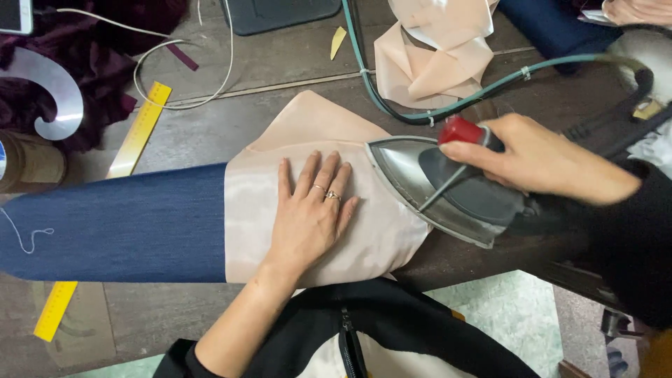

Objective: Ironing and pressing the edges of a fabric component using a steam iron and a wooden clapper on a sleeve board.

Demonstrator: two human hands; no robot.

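Note:
A pale peach fabric piece [318, 126] lies over a long padded sleeve board covered in dark blue denim [119, 227]. My left hand [311, 210] rests flat on the fabric, fingers spread, with rings on one finger. My right hand [542, 161] grips the handle of a steel iron [420, 178] with a red knob [460, 130]; the iron's pointed tip sits on the right edge of the peach fabric, just right of my left fingertips.
A yellow ruler [140, 129] runs under the board. A green hose [448, 105] and white cord [182, 63] cross the wooden table [280, 63]. More peach fabric [437, 59], maroon cloth [98, 70], a clear curve template [52, 91] and a cardboard roll [31, 161] lie around.

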